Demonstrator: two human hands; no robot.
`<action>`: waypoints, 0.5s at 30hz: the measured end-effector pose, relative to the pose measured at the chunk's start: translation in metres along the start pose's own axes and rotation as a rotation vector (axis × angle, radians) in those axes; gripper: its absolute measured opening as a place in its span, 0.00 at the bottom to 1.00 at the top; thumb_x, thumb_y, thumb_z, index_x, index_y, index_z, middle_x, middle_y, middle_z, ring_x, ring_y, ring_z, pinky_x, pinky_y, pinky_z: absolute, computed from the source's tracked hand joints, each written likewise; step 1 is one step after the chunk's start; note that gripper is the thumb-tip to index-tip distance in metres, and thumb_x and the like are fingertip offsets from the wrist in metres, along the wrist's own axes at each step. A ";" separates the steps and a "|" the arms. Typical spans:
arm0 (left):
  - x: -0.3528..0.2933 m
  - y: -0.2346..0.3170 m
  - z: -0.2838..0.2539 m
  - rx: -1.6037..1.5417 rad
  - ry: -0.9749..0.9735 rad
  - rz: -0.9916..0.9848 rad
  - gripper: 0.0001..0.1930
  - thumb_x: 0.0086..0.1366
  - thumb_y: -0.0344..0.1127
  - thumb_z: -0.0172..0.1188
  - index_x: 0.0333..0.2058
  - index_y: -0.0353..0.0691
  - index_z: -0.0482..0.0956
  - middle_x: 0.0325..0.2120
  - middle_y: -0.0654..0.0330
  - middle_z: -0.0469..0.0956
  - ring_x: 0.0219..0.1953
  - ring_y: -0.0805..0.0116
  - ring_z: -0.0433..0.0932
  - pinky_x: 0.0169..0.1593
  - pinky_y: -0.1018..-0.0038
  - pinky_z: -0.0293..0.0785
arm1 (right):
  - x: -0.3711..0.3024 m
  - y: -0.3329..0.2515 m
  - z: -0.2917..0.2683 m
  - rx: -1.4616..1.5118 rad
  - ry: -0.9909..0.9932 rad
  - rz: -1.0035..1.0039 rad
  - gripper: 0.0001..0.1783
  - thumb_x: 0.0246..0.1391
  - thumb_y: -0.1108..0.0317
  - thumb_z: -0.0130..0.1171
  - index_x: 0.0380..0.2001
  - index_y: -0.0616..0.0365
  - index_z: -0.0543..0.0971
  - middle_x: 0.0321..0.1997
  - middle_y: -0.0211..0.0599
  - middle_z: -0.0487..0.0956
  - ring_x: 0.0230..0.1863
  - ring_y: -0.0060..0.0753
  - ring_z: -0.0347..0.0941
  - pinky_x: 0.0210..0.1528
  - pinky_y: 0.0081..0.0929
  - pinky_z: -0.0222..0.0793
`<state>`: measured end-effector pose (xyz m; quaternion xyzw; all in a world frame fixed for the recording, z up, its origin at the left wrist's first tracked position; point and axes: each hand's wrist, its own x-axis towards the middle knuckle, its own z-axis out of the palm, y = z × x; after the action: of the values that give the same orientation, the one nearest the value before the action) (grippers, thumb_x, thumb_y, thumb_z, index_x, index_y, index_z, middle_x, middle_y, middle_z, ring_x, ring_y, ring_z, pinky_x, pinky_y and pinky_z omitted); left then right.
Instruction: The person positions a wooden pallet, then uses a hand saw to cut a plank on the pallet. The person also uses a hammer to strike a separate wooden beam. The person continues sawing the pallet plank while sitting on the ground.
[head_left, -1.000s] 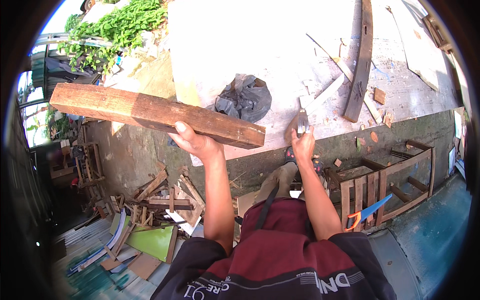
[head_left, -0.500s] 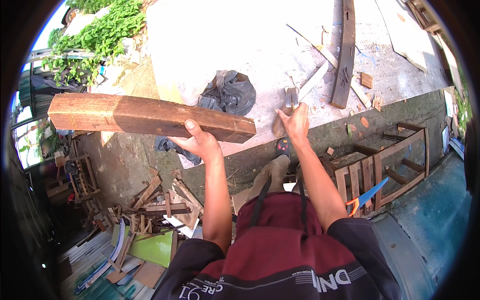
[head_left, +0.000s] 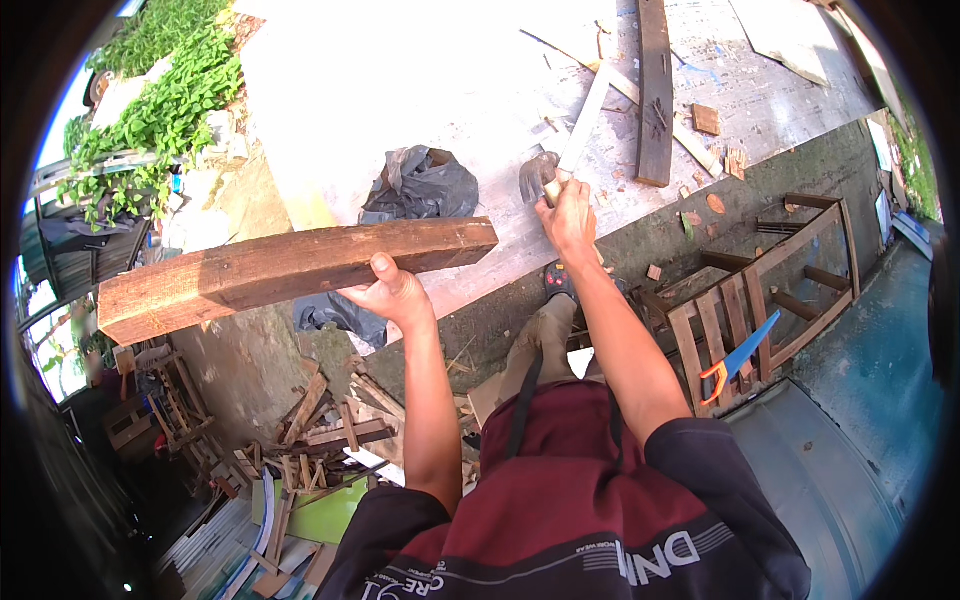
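On the left, holding up a thick brown beam (head_left: 290, 265) with the left hand (head_left: 395, 297), near the close edge of the pale bench (head_left: 503, 272). Then, past a black bag (head_left: 425, 185), gripping a pale handle (head_left: 552, 190) with the right hand (head_left: 571, 220), left of a long dark plank (head_left: 654, 95). Too covered to tell which tool.

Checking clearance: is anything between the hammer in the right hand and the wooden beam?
Nothing visible: the pale board shows between the hammer and the right end of the wooden beam. The black plastic bag lies beyond the beam, off that line.
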<state>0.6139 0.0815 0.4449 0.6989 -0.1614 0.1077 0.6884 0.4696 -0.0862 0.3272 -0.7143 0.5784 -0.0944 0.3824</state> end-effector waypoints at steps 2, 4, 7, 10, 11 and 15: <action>-0.010 -0.019 -0.005 -0.025 -0.039 -0.001 0.53 0.62 0.59 0.73 0.69 0.29 0.52 0.60 0.47 0.66 0.60 0.59 0.71 0.64 0.62 0.69 | 0.015 0.000 -0.015 0.005 0.077 -0.115 0.26 0.59 0.67 0.66 0.59 0.59 0.71 0.56 0.54 0.72 0.48 0.66 0.78 0.52 0.57 0.75; -0.024 -0.041 -0.009 -0.108 -0.074 -0.033 0.47 0.59 0.45 0.78 0.65 0.31 0.56 0.56 0.49 0.70 0.54 0.61 0.76 0.60 0.65 0.74 | 0.012 0.007 -0.031 0.075 0.124 -0.200 0.22 0.60 0.65 0.66 0.52 0.65 0.73 0.52 0.56 0.73 0.49 0.65 0.77 0.52 0.54 0.73; -0.048 -0.051 0.004 -0.169 -0.103 -0.102 0.44 0.58 0.37 0.78 0.64 0.31 0.57 0.54 0.49 0.72 0.52 0.61 0.77 0.58 0.65 0.76 | -0.022 0.001 -0.068 0.207 0.055 -0.295 0.21 0.63 0.64 0.64 0.52 0.69 0.73 0.45 0.60 0.77 0.47 0.64 0.77 0.50 0.51 0.72; -0.069 -0.057 0.012 -0.104 -0.226 -0.138 0.39 0.57 0.34 0.78 0.60 0.28 0.63 0.51 0.49 0.75 0.50 0.61 0.78 0.57 0.64 0.76 | -0.077 0.002 -0.095 0.316 -0.242 -0.130 0.26 0.67 0.64 0.60 0.61 0.66 0.67 0.38 0.67 0.80 0.40 0.72 0.80 0.41 0.55 0.72; -0.075 -0.059 0.013 -0.073 -0.285 -0.150 0.37 0.57 0.35 0.78 0.58 0.27 0.65 0.51 0.50 0.76 0.51 0.61 0.78 0.58 0.64 0.75 | -0.090 0.017 -0.085 0.349 -0.218 -0.202 0.30 0.68 0.63 0.59 0.66 0.63 0.63 0.36 0.67 0.82 0.38 0.74 0.80 0.39 0.57 0.73; -0.092 -0.069 0.022 -0.059 -0.203 -0.064 0.32 0.53 0.32 0.79 0.52 0.27 0.71 0.43 0.52 0.79 0.44 0.62 0.81 0.49 0.65 0.81 | -0.104 0.024 -0.071 0.273 -0.290 -0.174 0.22 0.68 0.63 0.58 0.56 0.66 0.66 0.39 0.69 0.81 0.42 0.76 0.78 0.41 0.60 0.73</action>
<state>0.5525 0.0669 0.3462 0.6905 -0.2111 0.0097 0.6918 0.3785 -0.0249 0.3921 -0.7093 0.4355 -0.1006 0.5452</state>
